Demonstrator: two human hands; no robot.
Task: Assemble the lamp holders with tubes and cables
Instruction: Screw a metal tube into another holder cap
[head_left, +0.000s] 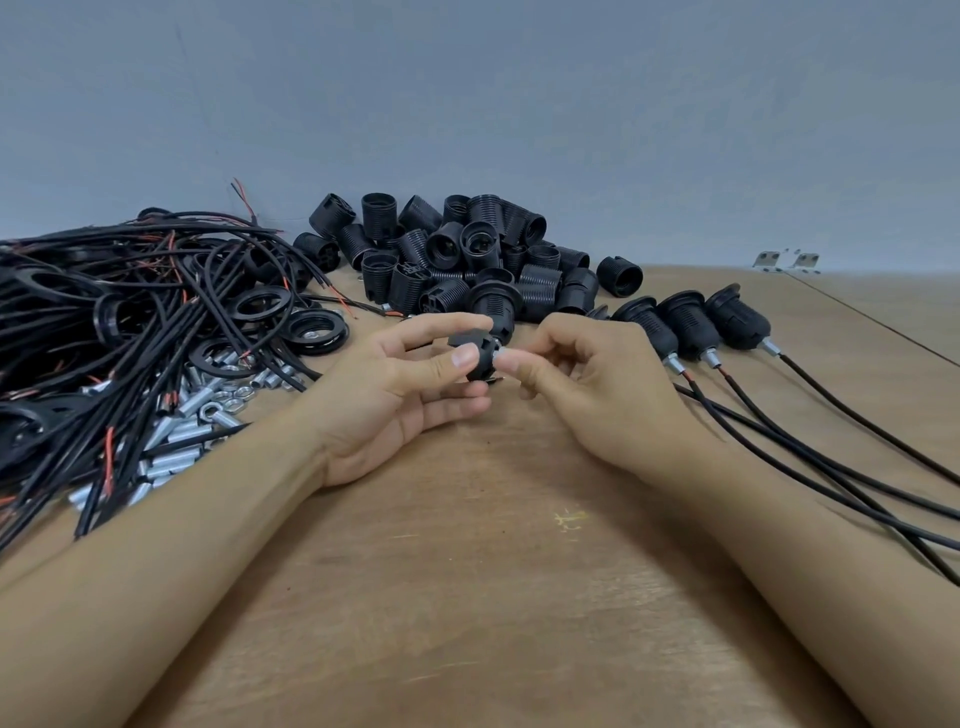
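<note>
A black ribbed plastic lamp holder base (475, 358) sits just above the middle of the brown wooden surface (467, 571), held between both hands. The left hand (400, 395) grips it, thumb pressed on its near side and forefinger curled over its top, the other fingers (457, 405) lying loosely curved beneath. The right hand (582, 379) pinches a short silver metal tube (501, 358) between thumb and forefinger, right against the holder's right end; its remaining fingers are curled in. The holder's long axis runs roughly left to right, the narrow end pointing at the right hand; how far the tube has entered cannot be told.

Behind the hands lies a heap of black threaded lamp holder shells (467, 254) against a plain grey-blue wall (519, 104). To the left is a tangle of black cables with red cores (130, 312), black plastic rings (262, 304) among them, and loose silver tubes and nuts (208, 405) beside it. To the right, three finished black holders (691, 322) lie in a row, their cables trailing towards the near right edge. Two small metal brackets (787, 261) stand far right by the wall.
</note>
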